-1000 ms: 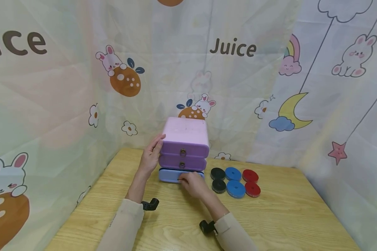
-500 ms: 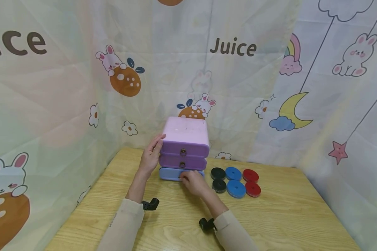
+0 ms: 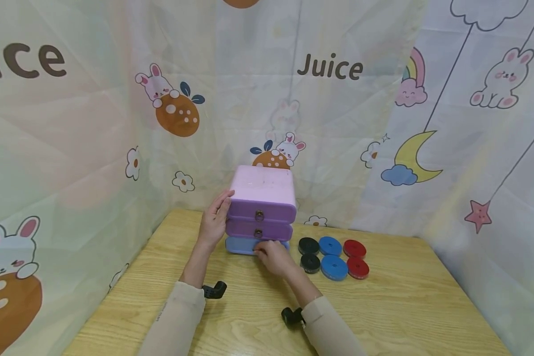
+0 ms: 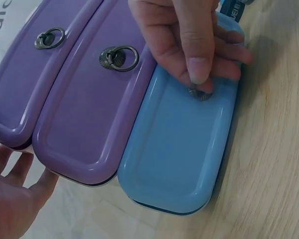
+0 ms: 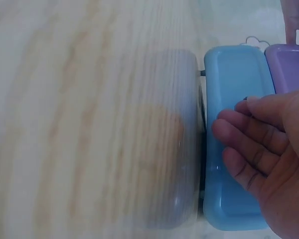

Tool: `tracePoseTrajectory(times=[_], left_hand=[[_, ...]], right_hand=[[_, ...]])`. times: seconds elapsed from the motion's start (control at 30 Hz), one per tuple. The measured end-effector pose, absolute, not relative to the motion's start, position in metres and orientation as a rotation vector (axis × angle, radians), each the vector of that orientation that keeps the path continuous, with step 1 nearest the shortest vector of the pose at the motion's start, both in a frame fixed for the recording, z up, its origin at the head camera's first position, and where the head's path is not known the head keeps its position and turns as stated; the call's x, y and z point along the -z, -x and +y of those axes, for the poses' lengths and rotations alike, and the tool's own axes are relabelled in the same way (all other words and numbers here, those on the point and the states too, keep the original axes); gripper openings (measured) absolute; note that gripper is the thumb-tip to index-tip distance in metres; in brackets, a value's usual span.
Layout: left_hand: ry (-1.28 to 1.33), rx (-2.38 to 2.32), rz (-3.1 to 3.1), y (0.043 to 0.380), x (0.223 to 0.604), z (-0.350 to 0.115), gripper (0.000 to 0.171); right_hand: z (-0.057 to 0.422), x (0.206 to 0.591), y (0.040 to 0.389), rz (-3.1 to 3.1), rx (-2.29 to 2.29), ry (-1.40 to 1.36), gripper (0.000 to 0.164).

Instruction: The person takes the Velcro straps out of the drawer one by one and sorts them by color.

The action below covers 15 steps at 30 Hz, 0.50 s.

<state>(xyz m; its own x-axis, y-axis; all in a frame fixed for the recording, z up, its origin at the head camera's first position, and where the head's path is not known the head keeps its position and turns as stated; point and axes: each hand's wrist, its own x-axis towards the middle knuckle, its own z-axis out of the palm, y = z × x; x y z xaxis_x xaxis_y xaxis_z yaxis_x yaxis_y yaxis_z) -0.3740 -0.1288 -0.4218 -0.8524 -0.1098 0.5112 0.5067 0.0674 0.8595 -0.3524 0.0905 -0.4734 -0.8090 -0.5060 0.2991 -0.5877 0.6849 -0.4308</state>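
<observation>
A small pink cabinet (image 3: 263, 183) stands on the table with two purple drawers (image 3: 278, 213) above a blue bottom drawer (image 3: 239, 245). My right hand (image 3: 276, 257) pinches the blue drawer's metal ring pull (image 4: 201, 94) between thumb and forefinger, the other fingers loosely bent in front of the drawer face. My left hand (image 3: 212, 222) rests against the cabinet's left side, fingers extended along it. In the left wrist view the blue front lies about level with the purple ones. Each purple drawer carries its own ring pull (image 4: 119, 59).
Right of the cabinet, flat rolls lie in two rows on the wooden table (image 3: 409, 296): black rolls (image 3: 309, 246), blue rolls (image 3: 334, 267) and red rolls (image 3: 358, 267). A printed curtain (image 3: 338, 123) hangs behind and at both sides.
The blue drawer has slid inward and the dark gap above its front has closed. My right hand moved slightly with it; my left hand stayed on the cabinet's side.
</observation>
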Motion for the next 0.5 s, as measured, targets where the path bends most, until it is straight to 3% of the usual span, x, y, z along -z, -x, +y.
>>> tracePoseTrajectory(times=[0.5], left_hand=[[0.397, 1.811, -1.925, 0.365, 0.415, -0.119, 0.043]], right_hand=[[0.125, 0.475, 0.342, -2.767, -0.946, -0.912, 0.013]])
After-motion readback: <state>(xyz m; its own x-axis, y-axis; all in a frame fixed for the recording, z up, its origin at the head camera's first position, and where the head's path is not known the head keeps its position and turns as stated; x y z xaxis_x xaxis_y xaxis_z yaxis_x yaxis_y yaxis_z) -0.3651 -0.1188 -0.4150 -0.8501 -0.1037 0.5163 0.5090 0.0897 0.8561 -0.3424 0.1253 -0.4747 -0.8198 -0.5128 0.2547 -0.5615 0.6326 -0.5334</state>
